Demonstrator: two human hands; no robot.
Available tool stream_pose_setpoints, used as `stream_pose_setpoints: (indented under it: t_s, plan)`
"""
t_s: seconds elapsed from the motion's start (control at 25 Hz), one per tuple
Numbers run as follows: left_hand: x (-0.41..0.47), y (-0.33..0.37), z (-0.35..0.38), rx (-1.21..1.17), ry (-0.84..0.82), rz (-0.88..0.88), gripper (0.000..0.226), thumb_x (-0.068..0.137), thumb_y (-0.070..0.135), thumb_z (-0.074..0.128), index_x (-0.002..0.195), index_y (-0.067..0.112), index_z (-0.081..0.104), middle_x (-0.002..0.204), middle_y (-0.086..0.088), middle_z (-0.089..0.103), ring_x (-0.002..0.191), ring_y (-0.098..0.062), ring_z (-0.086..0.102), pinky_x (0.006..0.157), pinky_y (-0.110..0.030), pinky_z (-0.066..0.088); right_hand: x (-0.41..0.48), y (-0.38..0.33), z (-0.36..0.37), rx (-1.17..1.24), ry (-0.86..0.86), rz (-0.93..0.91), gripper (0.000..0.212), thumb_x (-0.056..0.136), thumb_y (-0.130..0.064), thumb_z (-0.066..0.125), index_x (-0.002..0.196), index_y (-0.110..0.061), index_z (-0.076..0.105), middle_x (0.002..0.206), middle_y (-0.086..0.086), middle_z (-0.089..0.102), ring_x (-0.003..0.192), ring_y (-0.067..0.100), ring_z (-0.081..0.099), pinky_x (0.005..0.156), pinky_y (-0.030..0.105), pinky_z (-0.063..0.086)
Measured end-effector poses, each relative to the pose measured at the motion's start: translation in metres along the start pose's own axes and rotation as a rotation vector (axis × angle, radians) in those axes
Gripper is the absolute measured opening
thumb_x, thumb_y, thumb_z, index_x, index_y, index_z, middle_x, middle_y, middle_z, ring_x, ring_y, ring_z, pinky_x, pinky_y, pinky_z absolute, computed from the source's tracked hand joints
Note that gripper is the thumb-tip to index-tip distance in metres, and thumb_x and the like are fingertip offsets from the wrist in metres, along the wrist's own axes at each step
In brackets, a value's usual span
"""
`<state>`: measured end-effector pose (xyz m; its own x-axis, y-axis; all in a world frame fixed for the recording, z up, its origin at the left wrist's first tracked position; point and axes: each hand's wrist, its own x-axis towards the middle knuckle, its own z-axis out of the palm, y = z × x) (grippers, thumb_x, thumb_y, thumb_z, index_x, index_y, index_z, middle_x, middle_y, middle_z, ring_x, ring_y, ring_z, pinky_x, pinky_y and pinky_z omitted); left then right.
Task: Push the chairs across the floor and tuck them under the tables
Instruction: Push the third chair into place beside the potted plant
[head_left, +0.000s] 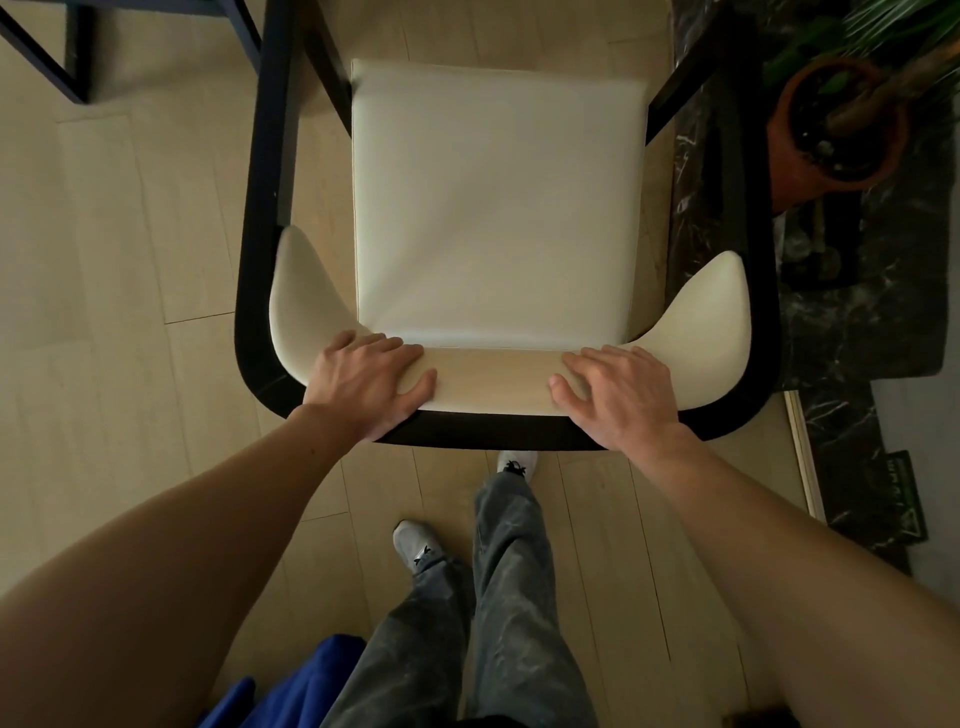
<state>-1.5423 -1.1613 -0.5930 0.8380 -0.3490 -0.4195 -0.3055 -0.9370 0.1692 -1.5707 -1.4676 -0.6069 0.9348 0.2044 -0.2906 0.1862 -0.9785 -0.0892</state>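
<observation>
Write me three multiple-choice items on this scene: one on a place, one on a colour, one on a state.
1. Where is the terracotta plant pot?
A. right of the chair
B. left of the chair
C. behind the person

2. What colour is the seat cushion?
A. red
B. cream
C. green

3. What are the left hand and right hand doing?
A. hanging free
B. lifting the pot
C. resting on the backrest

Answers: 1 A, the pot stands past the chair's right side; 2 B, the cushion shows pale cream; 3 C, both hands lie on the padded top of the backrest.
</observation>
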Motion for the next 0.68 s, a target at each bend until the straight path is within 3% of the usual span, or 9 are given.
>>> stream_pose_setpoints:
  t_s: [0.48,0.68]
  plan:
    - [0.009,-0.001,0.003,-0.034,0.031,-0.050,0.065,0.090,0.062,0.021,0.123,0.027,0.065,0.122,0.006,0.069,0.122,-0.016,0.057,0.109,-0.041,0.031,0.010,0.004,0.011,0.027,0.184,-0.030,0.051,0.091,-0.055,0.039,0.094,-0.019,0.075,0.087,0.001,0.074,0.083,0.024,0.069,0.070,0.035,0.054]
    - [0.007,0.003,0.003,-0.038,0.077,-0.069,0.064,0.091,0.061,0.023,0.120,0.025,0.067,0.120,0.005,0.070,0.120,-0.016,0.059,0.108,-0.038,0.032,0.009,0.006,0.013,0.048,0.186,-0.011,0.051,0.090,-0.057,0.039,0.091,-0.021,0.075,0.086,0.000,0.074,0.082,0.024,0.068,0.068,0.034,0.054]
